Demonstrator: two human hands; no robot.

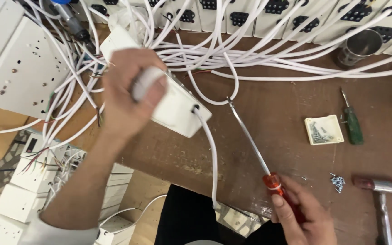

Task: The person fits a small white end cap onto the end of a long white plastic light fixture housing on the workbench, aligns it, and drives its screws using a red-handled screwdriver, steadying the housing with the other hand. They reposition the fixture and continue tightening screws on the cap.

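I am seeing one small package: a square cream screw box [324, 130], open, lying toward the right edge of the desk [273, 113]. I am spotting no labels, signs or screens.

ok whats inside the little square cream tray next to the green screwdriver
The square cream tray holds a small heap of silvery screws, piled toward its left side. The tray floor under the heap is covered, so anything beneath cannot be seen.
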